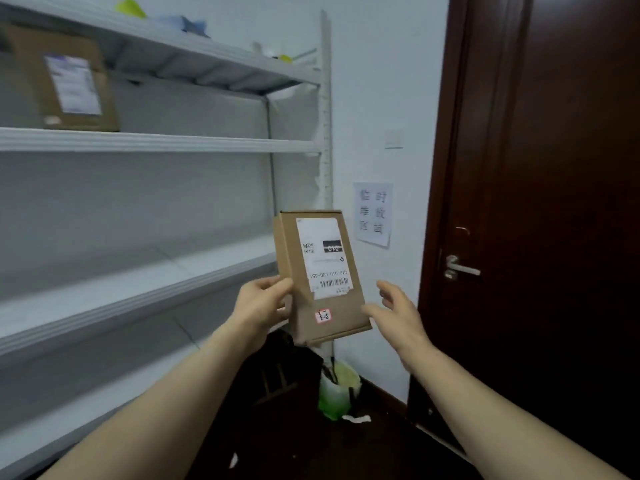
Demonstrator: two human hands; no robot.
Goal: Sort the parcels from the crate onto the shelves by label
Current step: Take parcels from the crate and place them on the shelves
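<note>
I hold a small flat cardboard parcel upright in front of me. A white shipping label with a barcode faces me upside down, and a small red-edged sticker sits below it. My left hand grips the parcel's lower left edge, fingers curled round it. My right hand hovers just off the parcel's right side, fingers spread and relaxed, its thumb near the lower right corner. The white metal shelves stand to my left. A larger brown parcel with a white label stands on an upper shelf at far left.
A dark wooden door with a silver handle fills the right side. A paper sign hangs on the white wall. On the floor lie a dark bag and a green bag. Small items sit on the top shelf.
</note>
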